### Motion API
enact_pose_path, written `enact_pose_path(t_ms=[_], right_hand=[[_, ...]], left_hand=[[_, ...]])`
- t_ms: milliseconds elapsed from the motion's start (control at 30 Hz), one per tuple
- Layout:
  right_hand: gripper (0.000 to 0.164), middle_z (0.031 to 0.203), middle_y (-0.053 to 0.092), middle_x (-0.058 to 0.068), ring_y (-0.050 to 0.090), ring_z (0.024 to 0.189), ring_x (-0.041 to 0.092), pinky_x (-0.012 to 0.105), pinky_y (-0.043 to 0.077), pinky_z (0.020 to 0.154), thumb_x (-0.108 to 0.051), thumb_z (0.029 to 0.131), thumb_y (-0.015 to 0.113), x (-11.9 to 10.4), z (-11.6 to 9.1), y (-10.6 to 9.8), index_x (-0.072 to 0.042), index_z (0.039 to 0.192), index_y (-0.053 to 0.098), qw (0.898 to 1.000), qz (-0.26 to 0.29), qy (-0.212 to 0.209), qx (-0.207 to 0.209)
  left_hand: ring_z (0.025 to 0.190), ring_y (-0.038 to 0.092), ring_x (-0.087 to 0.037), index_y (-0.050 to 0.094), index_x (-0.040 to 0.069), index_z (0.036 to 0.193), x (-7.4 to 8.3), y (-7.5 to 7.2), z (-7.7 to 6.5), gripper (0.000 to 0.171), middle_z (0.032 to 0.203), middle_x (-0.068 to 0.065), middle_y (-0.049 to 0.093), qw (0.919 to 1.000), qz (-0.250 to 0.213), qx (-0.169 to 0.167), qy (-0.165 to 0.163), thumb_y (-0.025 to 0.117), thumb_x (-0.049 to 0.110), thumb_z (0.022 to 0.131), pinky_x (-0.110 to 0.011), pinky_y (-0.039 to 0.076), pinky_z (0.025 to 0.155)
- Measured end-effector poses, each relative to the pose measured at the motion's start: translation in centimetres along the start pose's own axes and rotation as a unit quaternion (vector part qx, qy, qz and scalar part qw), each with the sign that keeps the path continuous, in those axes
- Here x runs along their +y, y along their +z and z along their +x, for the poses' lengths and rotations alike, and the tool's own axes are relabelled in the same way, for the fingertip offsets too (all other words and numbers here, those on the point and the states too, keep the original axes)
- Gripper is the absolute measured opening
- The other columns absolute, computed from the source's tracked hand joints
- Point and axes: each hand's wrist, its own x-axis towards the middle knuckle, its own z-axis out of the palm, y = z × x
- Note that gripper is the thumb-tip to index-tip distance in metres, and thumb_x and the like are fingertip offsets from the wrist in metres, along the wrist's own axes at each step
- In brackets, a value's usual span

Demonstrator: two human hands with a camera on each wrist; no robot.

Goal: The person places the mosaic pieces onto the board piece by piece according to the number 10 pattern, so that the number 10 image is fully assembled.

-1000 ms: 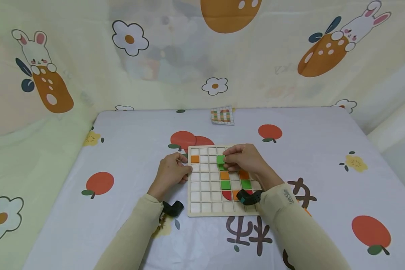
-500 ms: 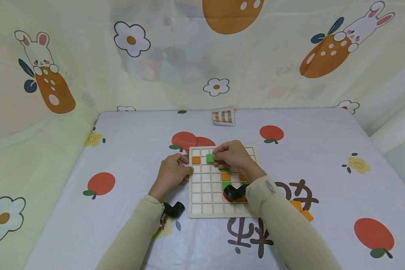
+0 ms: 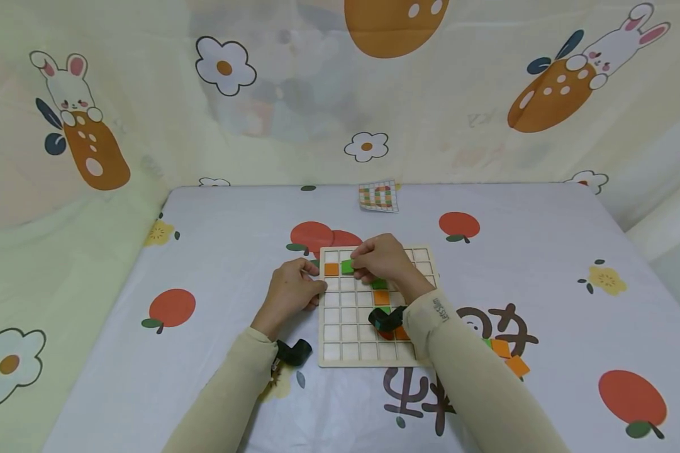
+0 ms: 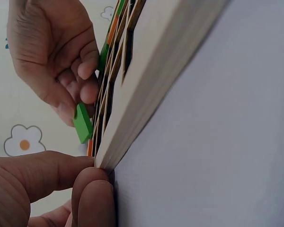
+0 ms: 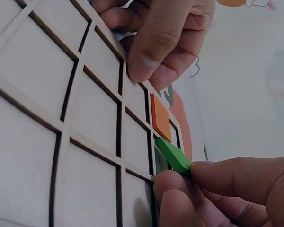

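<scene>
A square wooden grid board point(image 3: 329, 350) lies on the table. My left hand point(image 3: 290, 290) pinches its left rim, the thumb on top and fingers at the edge. My right hand point(image 3: 386, 259) holds a green square tile point(image 5: 174, 156) between thumb and fingers. In the right wrist view that tile is tilted, one edge at a cell beside an orange tile point(image 5: 160, 118) seated in the grid. Farther right on the board sit another green tile point(image 3: 379, 284) and an orange tile point(image 3: 381, 297). The right wrist and sleeve cover part of the board's right side.
Loose orange tiles point(image 3: 501, 349) and a bit of green lie right of the board, partly behind the right sleeve. A small card with a coloured grid pattern point(image 3: 378, 196) lies at the table's back edge. The tablecloth point(image 3: 232, 251) carries printed fruit.
The right hand has carried the green tile leftward over the board, to the cell next to the left orange tile. The tile is now tilted there. My left hand stays on the rim.
</scene>
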Motion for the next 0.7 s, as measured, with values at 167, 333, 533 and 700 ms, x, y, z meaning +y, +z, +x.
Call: enact_pose_path(t_ms=[167,333,533,700], right_hand=[[0.014,0.083,0.073,0.014,0.071,0.067,0.02,0.029,0.063,0.064,-0.008,0.098,0.071,-0.2,-0.09,0.19,0.002,0.107,0.074,1.0,-0.01,-0.006,0.001],[0.015,0.083,0.074,0.014,0.071,0.067,0.019,0.03,0.063,0.065,-0.008,0.098,0.07,-0.3,-0.23,0.23,0.003,0.108,0.074,1.0,-0.018,-0.007,0.001],[0.015,0.083,0.074,0.014,0.07,0.066,0.018,0.029,0.063,0.065,-0.007,0.098,0.07,-0.22,-0.14,0.23,0.004,0.108,0.074,1.0,-0.016,-0.004,0.001],[0.015,0.084,0.074,0.015,0.07,0.064,0.017,0.028,0.062,0.063,-0.007,0.098,0.07,-0.15,-0.17,0.29,0.003,0.107,0.074,1.0,-0.014,-0.003,0.007]], left_hand=[[0.052,0.064,-0.014,0.066,0.003,0.105,-0.03,0.05,0.0,0.022,0.075,-0.008,0.067,1.0,0.005,0.002,0.003,0.079,0.011,0.089,-0.024,0.056,0.051],[0.052,0.064,-0.014,0.066,0.003,0.105,-0.06,0.09,0.03,0.022,0.074,-0.008,0.067,1.0,0.008,0.003,0.003,0.079,0.011,0.089,-0.024,0.056,0.051],[0.052,0.064,-0.014,0.066,0.003,0.105,-0.04,0.07,0.08,0.022,0.074,-0.008,0.067,0.9999,0.01,0.004,0.006,0.079,0.011,0.089,-0.024,0.056,0.05],[0.052,0.064,-0.014,0.066,0.003,0.105,0.0,0.05,0.04,0.022,0.074,-0.008,0.067,0.9999,0.01,0.002,0.002,0.078,0.01,0.088,-0.024,0.056,0.05]])
